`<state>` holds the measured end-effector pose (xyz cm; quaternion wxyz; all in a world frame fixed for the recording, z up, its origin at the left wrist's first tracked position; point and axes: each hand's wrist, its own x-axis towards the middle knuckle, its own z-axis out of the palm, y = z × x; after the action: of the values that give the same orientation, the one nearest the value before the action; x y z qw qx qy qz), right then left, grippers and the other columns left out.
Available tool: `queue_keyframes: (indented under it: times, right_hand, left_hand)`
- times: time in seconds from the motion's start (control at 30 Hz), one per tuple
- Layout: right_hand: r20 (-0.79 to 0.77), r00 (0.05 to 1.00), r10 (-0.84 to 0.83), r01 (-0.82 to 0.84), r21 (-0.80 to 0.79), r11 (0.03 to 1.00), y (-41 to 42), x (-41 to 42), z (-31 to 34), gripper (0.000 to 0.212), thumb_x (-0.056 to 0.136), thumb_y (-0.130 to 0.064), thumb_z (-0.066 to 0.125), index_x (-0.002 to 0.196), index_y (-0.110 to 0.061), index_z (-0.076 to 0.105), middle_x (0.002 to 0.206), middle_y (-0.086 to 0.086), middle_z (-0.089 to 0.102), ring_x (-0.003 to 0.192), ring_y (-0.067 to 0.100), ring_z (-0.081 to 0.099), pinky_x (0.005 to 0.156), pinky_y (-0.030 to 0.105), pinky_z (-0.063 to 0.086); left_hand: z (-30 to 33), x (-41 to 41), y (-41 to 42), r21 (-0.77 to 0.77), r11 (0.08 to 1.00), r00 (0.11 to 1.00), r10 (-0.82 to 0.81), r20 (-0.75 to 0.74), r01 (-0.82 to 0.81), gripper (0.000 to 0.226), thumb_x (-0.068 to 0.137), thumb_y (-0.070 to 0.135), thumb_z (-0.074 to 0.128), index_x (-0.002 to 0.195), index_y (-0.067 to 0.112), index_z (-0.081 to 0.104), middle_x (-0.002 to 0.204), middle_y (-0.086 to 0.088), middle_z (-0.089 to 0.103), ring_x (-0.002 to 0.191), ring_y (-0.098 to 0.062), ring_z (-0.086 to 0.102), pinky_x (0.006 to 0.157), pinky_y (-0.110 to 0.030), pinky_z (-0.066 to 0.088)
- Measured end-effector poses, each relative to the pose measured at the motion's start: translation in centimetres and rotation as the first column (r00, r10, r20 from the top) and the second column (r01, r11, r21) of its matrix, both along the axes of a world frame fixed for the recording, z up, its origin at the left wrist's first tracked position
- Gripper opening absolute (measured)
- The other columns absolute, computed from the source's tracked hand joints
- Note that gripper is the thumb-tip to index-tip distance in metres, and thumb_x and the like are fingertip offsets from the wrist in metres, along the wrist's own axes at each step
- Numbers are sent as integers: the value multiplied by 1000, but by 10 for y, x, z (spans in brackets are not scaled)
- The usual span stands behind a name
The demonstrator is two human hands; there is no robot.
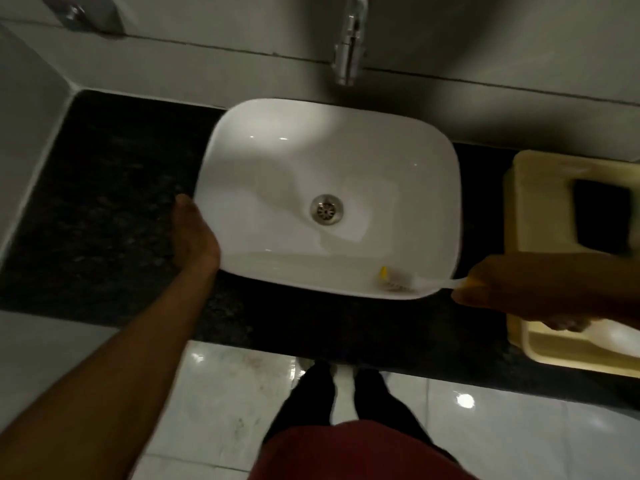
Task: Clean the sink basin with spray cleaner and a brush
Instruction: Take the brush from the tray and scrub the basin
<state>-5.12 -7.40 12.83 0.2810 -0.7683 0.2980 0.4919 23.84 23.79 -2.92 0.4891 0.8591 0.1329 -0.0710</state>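
Brush [408,281] head left of right hand [512,289] grip.

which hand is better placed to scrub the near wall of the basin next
The right hand, probably: it already grips the brush, whose bristle head sits on the near rim of the sink basin. The left hand holds nothing and rests against the basin's left outer edge, as if steadying it.
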Motion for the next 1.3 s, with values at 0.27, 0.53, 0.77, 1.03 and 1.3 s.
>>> queue_keyframes:
  times: [0.27,0.53,0.77,1.03,1.3]
  right_hand:
    - [369,908,197,-223,30,974,109,75,-28,47,86,-75,32,76,-31,46,83,-6,59,71,9,60,64,30,51]
    - [658,747,94,-131,7,991,170,163,-72,48,101,-48,42,91,-5,60,92,17,65,84,37,61,59,33,36]
    - [802,590,96,132,-213,968,110,224,-93,43,98,-55,43,97,-14,58,80,4,53,76,29,61,62,35,44]
    - [600,717,354,87,-581,809,2,146,-92,47,99,-57,39,104,-13,56,76,3,53,68,25,58,58,34,40]
    - [456,808,372,61,-694,717,-47,-13,-48,44,99,-52,38,94,-13,59,68,6,57,54,22,53,56,42,54]
  left_hand:
    - [15,8,12,-348,929,941,-221,-256,123,77,101,65,6,102,34,77,99,8,79,98,-18,72,82,-25,59]
    - [19,-1,27,-435,900,958,-150,-244,30,81,97,68,-1,160,23,23,153,-1,46,130,-20,51,102,-31,48]
    - [13,-17,-12,8,999,994,-41,-101,42,76,99,68,13,155,24,39,154,-10,49,138,-28,49,120,-43,34]
    - [-12,-14,-7,405,903,972,-205,114,143,59,109,43,22,161,14,24,164,-16,32,149,-33,34,125,-39,21]
    - [-11,-13,-8,354,929,969,-176,170,107,71,100,53,17,160,17,28,161,-15,38,146,-33,38,120,-36,24]
